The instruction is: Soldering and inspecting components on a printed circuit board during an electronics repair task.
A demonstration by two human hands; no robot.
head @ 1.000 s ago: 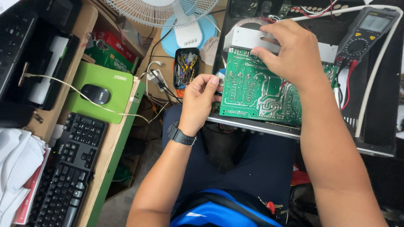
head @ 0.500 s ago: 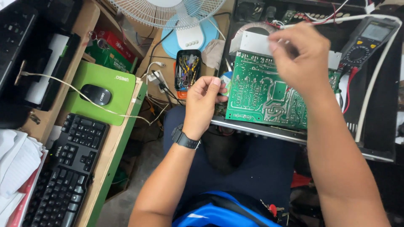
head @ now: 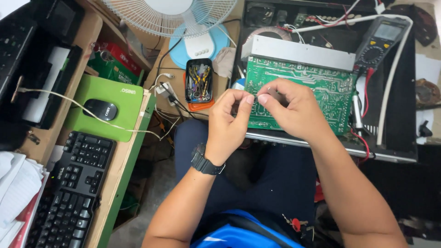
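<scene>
Item: green circuit board, rectangular, solder side up, long axis running left to right across the open chassis that carried it; a grey metal heat sink lay along its far edge. The board's near edge sat just inside the chassis's near rim.

Left hand: fingers drawn together, thumb and forefinger tips pinched, hovering over the board's near left corner; a black wristwatch on the wrist.

Right hand: fingertips pinched likewise, meeting the left hand's tips. Whatever was held between them was too small to tell.

Also present: a multimeter at the chassis's far right, a small tray of tools left of the board, a fan base, a mouse on a green pad, a black keyboard on the side surface.
</scene>
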